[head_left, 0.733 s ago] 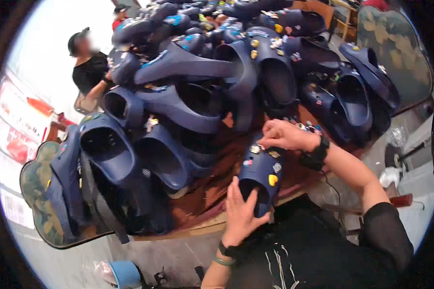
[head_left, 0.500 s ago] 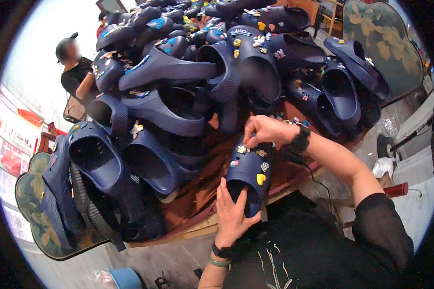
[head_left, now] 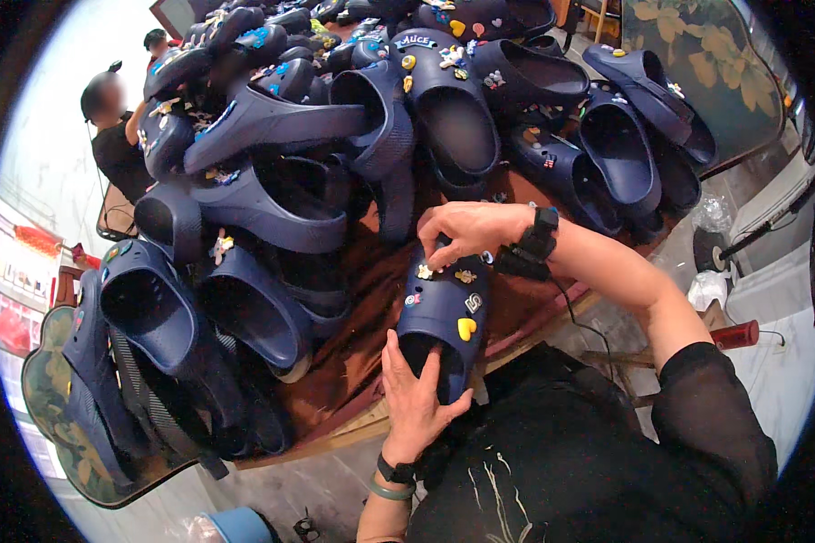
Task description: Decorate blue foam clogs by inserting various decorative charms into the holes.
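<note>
A dark blue clog [head_left: 430,313] lies at the table's near edge, its opening toward me. Several charms sit on its upper, among them a yellow heart [head_left: 466,328] and a grey letter-shaped charm [head_left: 473,302]. My left hand [head_left: 416,403] grips the clog at its opening, with fingertips reaching inside and the thumb along the near side. Over the toe, my right hand [head_left: 475,233] pinches a small white charm [head_left: 425,271] between thumb and forefinger, at the clog's surface. The back of that hand covers part of the toe.
Many dark blue clogs with charms crowd the brown-covered table [head_left: 349,371], including a large pile [head_left: 281,127] at the far left. Chair backs [head_left: 706,81] stand on both sides. A cable [head_left: 580,339] hangs near my right forearm. A blue bucket [head_left: 240,525] is below. Another person [head_left: 118,149] stands far left.
The whole view has shifted, so the table and clogs appear farther left. Both hands keep their places on the clog, and the right fingers are still at the white charm.
</note>
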The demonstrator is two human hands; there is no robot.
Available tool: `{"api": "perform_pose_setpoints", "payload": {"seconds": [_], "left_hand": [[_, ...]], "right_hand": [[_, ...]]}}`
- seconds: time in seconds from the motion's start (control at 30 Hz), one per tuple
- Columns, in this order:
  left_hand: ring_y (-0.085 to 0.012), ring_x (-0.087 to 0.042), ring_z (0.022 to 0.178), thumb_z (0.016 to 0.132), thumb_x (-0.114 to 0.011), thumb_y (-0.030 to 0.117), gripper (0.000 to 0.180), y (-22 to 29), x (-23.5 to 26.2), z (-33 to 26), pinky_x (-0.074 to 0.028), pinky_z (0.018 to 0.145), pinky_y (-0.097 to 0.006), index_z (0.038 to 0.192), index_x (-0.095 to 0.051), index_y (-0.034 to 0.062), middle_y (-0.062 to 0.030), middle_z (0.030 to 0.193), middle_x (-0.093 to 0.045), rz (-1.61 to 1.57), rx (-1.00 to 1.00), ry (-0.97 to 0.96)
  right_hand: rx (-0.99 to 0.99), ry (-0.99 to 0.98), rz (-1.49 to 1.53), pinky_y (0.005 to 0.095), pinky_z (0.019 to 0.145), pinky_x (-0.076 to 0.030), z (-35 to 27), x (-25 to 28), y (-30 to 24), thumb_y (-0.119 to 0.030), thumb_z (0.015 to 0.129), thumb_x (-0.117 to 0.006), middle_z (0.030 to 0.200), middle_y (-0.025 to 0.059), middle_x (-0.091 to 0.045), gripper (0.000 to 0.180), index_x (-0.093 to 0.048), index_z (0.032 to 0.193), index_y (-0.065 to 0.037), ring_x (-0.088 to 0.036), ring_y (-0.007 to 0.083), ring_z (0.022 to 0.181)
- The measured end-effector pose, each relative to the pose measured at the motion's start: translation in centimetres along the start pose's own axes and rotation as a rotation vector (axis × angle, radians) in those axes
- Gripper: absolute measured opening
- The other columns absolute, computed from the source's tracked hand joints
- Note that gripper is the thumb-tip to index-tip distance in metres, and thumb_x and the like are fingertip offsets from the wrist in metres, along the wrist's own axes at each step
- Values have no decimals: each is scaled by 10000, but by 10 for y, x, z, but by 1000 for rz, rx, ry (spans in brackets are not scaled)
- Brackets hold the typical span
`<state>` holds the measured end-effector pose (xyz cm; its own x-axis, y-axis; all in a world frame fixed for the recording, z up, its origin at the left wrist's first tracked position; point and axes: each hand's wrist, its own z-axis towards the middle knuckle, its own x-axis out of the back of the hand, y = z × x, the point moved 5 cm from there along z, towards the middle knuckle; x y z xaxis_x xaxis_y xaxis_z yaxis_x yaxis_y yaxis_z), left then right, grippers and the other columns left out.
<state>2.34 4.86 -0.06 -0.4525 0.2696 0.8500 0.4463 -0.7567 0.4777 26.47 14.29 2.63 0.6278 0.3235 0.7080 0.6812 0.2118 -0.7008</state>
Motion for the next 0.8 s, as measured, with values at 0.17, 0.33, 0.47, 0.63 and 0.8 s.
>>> {"api": "perform_pose_setpoints", "payload": {"seconds": [0.17, 0.33, 0.47, 0.63, 0.8], "left_hand": [[-534, -242, 1364, 664, -830, 382, 757, 2, 4, 3, -310, 1061, -583, 1295, -547, 74, -351, 1525, -130, 17, 11, 8], [-573, -206, 1370, 647, -832, 458, 792, 4, -4, -2, -276, 1091, -587, 1267, -543, 60, -415, 1500, -114, 23, 4, -48], [-585, -213, 1352, 677, -810, 495, 780, -1, -8, -10, -289, 1073, -595, 1290, -546, 90, -402, 1504, -96, 11, 18, -45], [-535, -265, 1336, 668, -820, 448, 783, 5, 1, -11, -346, 1031, -565, 1324, -547, 120, -368, 1495, -161, 63, 12, -7], [-532, -263, 1338, 666, -821, 445, 785, -2, 0, -3, -345, 1031, -561, 1331, -543, 133, -358, 1502, -155, 35, -28, -35]], "right_hand": [[-50, 16, 88, 375, 725, -514, 8, -2, 10, -232, 768, -751, 918, 113, -675, 239, -697, 896, -37, -648, 244, 868], [-259, -180, 202, 349, 590, -459, 7, -7, 24, -287, 724, -808, 790, 48, -677, 499, -599, 1108, -46, -602, 172, 716], [-254, -344, 368, 294, 551, -387, 15, -13, 18, -333, 754, -810, 822, -7, -663, 445, -609, 1074, -96, -548, 103, 681], [-39, -131, 683, 256, 689, -447, 7, -32, 24, -282, 809, -780, 820, -4, -661, 266, -687, 903, -51, -578, 85, 758], [-164, -161, 494, 258, 695, -442, -6, -14, 15, -254, 834, -737, 906, 20, -614, 230, -673, 861, -35, -567, 109, 822]]}}
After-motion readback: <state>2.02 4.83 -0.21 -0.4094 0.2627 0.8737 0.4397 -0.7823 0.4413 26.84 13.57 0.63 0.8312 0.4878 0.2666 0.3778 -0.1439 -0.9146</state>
